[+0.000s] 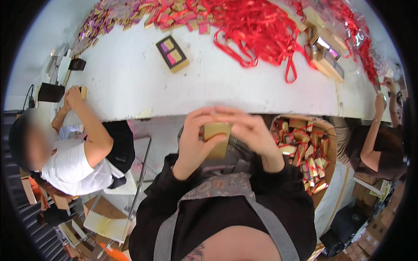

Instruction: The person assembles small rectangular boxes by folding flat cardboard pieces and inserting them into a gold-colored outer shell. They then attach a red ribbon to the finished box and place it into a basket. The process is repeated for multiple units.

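Note:
A small gold box [219, 150] is held in front of my waist, just off the near edge of the white table. My left hand [194, 141] grips it, with the thumb lying across its face. At its top right, my right hand [254, 134] is closed against it, and its fingers reach over the upper edge to meet the left fingertips. Both sets of fingertips are slightly blurred, and the box's far side is hidden. Farther up the table lies an open black-and-gold box [173, 54] with purple, pink and gold pieces in it.
Red ribbons [257, 32] heap on the white table [130, 82], beside many small pink, purple and gold packets [174, 15]. Gold boxes [326, 58] stand at the right. A large carton [329, 152] holds ribboned gold boxes. One person [74, 165] sits left, another [374, 148] right.

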Motion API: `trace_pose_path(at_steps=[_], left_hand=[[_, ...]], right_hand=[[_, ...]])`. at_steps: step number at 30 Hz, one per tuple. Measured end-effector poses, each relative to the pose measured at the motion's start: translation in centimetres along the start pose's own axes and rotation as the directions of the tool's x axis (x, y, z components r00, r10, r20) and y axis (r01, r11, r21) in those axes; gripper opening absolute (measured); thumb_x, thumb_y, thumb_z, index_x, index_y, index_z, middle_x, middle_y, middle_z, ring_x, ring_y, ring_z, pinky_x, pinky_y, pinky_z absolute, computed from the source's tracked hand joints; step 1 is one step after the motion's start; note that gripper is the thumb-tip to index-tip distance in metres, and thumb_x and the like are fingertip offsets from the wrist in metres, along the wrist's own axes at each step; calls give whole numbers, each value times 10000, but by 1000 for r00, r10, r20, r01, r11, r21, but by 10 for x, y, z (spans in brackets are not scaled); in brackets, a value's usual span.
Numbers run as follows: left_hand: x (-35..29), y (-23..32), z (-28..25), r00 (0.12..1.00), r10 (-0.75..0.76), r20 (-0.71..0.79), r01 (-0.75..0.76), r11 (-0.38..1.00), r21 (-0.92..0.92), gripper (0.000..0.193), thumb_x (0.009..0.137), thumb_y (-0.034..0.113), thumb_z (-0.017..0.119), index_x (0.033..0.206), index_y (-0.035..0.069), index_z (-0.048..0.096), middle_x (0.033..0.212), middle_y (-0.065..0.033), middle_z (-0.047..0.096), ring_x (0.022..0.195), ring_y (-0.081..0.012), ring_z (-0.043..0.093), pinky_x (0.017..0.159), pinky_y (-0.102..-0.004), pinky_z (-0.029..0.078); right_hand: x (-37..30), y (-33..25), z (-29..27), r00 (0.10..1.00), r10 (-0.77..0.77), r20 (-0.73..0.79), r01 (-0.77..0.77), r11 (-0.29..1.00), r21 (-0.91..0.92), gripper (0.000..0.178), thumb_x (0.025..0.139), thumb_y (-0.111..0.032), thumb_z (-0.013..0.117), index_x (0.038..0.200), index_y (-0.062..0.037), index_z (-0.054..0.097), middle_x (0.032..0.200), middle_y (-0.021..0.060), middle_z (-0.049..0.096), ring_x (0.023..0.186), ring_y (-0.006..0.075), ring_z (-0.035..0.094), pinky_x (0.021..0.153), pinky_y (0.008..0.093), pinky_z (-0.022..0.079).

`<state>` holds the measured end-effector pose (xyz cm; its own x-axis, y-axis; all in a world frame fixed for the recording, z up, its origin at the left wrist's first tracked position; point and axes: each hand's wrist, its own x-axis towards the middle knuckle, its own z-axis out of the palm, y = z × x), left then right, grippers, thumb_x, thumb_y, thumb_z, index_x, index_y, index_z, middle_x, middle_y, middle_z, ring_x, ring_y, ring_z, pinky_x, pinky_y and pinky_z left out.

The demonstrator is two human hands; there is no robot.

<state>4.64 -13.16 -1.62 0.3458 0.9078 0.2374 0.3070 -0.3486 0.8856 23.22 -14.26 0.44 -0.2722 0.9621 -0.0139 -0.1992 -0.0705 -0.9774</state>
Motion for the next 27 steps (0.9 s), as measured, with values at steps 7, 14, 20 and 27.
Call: trace_pose_path(at_steps=[7, 14, 20, 27], left_hand=[[66, 3, -1, 949, 289, -123, -287, 957, 33, 1038, 590, 617, 750, 1364, 71, 326, 1463, -230, 213, 1346, -342, 269, 1059, -452, 287], [118, -62, -46, 975, 129, -183, -30, 885, 465, 743, 767, 167, 697, 1380, 18, 305, 1472, -233, 195, 1345, -381, 254, 1079, -418, 262], [133, -63, -55, 995, 99, -19, -93, 974, 208, 714, 767, 143, 682, 1364, 2, 317, 1469, -240, 219, 1356, -380, 242, 1082, -419, 253], [129, -80, -57, 963, -65, -260, -66, 882, -466, 665, 867, 231, 584, 1401, 6, 257, 1463, -231, 246, 1361, -351, 257, 1107, -437, 230]], right_hand=[[1, -60, -50, 792, -586, -171, 62, 357, -932, 319, 746, 27, 660, 1043, -89, 671, 1145, 186, 595, 1016, 343, 598, 874, 387, 475], [193, -88, -195, 595, -780, -194, -178, 107, -978, 359, 779, -294, 655, 1068, -82, 665, 1095, 124, 643, 1010, 347, 584, 895, 410, 455], [386, -52, -345, 652, -31, -758, -216, 950, -225, 273, 795, -193, 684, 1043, -77, 675, 921, 9, 659, 809, 177, 609, 554, 317, 495], [295, -87, -155, 853, -262, -451, 247, 965, -92, 117, 834, -1, 595, 936, -54, 620, 865, 35, 632, 655, 98, 575, 537, 235, 481]])
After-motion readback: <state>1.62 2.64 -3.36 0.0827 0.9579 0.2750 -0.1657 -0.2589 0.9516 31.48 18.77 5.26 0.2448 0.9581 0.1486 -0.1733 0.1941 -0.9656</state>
